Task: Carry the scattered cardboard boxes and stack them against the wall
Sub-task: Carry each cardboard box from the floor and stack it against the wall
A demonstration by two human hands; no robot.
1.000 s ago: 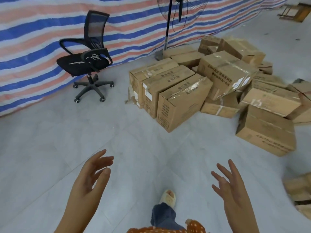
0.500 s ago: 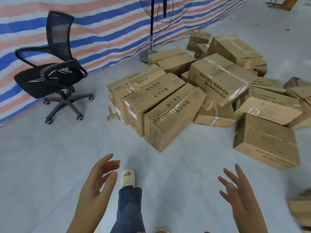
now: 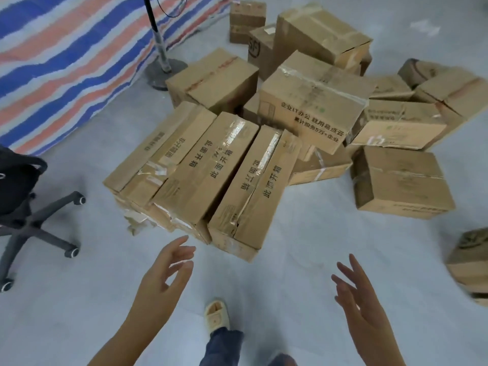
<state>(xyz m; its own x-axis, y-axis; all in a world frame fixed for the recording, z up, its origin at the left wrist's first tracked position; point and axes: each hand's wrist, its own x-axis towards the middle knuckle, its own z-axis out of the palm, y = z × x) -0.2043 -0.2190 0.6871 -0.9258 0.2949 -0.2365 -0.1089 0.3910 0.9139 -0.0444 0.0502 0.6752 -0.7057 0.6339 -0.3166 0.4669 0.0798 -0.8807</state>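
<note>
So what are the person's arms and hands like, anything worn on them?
Both are bare: the left hand and right hand show no gloves, rings or watch, and the forearms show no sleeves. The fingers are slim. Lower down, dark blue trousers and a cream slipper are visible.

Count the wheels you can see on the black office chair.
3 wheels: upper wheel on the leg pointing toward the boxes, middle wheel below it, lower wheel at the left edge. Others may be hidden under the seat or out of frame.
</note>
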